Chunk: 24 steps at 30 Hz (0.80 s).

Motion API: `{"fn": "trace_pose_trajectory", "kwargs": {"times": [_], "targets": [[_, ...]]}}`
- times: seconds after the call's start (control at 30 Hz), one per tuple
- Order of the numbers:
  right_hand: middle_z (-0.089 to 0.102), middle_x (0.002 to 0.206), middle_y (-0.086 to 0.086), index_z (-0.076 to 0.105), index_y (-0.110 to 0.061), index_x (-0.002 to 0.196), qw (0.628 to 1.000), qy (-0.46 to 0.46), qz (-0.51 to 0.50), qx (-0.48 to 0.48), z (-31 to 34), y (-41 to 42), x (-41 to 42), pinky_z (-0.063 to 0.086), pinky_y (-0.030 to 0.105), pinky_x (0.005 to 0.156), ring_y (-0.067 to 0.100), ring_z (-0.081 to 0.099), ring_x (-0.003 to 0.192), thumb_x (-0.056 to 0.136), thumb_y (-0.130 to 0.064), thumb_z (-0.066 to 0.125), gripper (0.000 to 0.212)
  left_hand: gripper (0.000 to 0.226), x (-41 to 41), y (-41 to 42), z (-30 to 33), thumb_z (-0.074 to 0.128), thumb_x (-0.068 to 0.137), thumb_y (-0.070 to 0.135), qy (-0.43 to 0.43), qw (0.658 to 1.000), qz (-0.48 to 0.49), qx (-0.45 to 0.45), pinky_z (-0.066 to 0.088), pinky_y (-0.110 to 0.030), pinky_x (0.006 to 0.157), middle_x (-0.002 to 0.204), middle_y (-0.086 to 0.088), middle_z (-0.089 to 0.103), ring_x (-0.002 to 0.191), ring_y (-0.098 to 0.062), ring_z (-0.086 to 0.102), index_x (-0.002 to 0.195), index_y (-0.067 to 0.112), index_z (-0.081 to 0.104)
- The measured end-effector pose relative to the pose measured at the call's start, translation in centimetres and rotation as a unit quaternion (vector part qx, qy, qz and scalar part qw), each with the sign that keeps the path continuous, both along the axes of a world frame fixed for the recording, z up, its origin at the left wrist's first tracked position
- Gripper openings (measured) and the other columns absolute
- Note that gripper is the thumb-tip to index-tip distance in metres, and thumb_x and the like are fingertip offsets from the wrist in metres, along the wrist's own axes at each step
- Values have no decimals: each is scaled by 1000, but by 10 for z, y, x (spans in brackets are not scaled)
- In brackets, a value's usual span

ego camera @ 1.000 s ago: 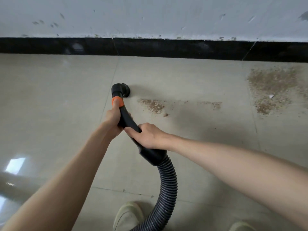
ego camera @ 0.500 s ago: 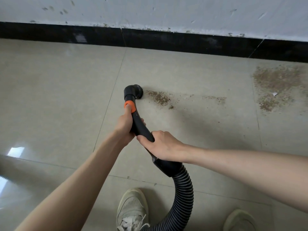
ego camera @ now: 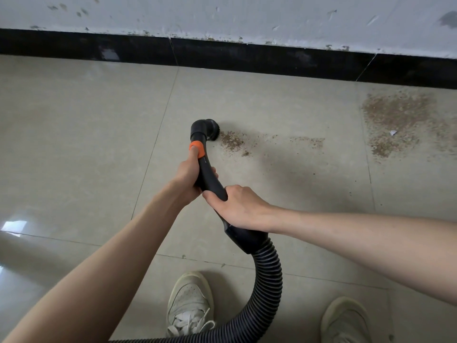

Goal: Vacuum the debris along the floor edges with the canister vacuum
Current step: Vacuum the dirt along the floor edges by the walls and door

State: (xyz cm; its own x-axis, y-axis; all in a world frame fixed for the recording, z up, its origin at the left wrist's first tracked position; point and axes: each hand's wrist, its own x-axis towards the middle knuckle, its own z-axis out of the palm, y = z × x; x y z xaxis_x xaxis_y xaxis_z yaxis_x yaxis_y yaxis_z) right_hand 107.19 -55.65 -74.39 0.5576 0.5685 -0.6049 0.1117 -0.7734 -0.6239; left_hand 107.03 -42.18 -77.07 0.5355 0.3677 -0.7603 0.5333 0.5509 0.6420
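Wand (ego camera: 210, 174): black, orange button (ego camera: 197, 149), centre of frame; brush head (ego camera: 209, 129) on the floor (ego camera: 74, 144), touching the left end of a debris trail (ego camera: 232, 142).
Left hand (ego camera: 188, 174): wrapped around upper wand, thumb on button.
Right hand (ego camera: 243, 206): gripping wand lower down, above hose (ego camera: 267, 288).
Larger debris patch (ego camera: 400, 120): upper right, near black skirting (ego camera: 247, 58).
Shoes (ego camera: 190, 303): bottom edge.
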Motion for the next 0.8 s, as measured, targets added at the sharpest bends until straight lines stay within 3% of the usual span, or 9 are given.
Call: {"fn": "trace_pose_trajectory", "kwargs": {"times": [0.27,0.43,0.67,0.8], "targets": [[61,70,6,47,-14,69,1000,6,10,2,-1,-2,-4,51,35,67,24,60,63,94,-61,38,54,42,-6,0,-6,46,94,49,4,1000,-10,-3,48,-25,48,69,-8,51,57,-20,53,107,9,42],[63,73,7,46,-14,70,1000,14,7,7,-1,-7,-6,53,38,72,26,61,67,94,-62,38,54,45,-7,-6,-3,47,94,49,16,1000,-4,6,48,-29,53,70,-9,52,57,-21,53,112,8,42],[63,73,5,47,-15,72,999,30,-8,32,3,-8,6,52,34,73,25,63,71,95,-61,38,52,37,8,-9,13,47,93,47,39,999,-9,23,45,-31,54,73,-9,49,59,-20,51,88,11,42],[65,76,7,49,-14,75,999,22,-2,46,-8,-6,9,54,37,77,26,64,74,95,-62,37,53,38,9,-8,5,47,93,50,33,999,1,38,46,-30,53,74,-8,50,58,-19,51,91,13,43]]}}
